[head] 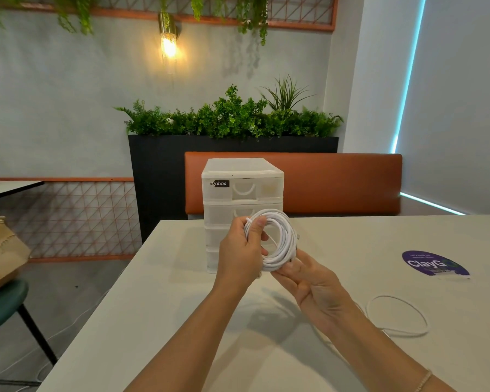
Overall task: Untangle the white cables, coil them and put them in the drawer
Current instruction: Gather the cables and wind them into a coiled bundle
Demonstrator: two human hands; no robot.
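A coiled white cable (283, 244) is held up in front of the white plastic drawer unit (242, 176). My left hand (242, 250) grips the coil's left side, with the thumb over its strands. My right hand (314, 284) touches the coil's lower edge with its fingertips, palm up and fingers nearly straight. A second white cable (399, 315) lies in a loose loop on the table to the right of my right forearm. All the drawers of the unit look closed.
The unit stands near the far edge of the pale table (181, 321). A purple round sticker (434, 263) lies at the right. An orange bench back (337, 182) and a planter stand behind. A green chair (3, 304) and a cardboard box (3, 250) are at the left.
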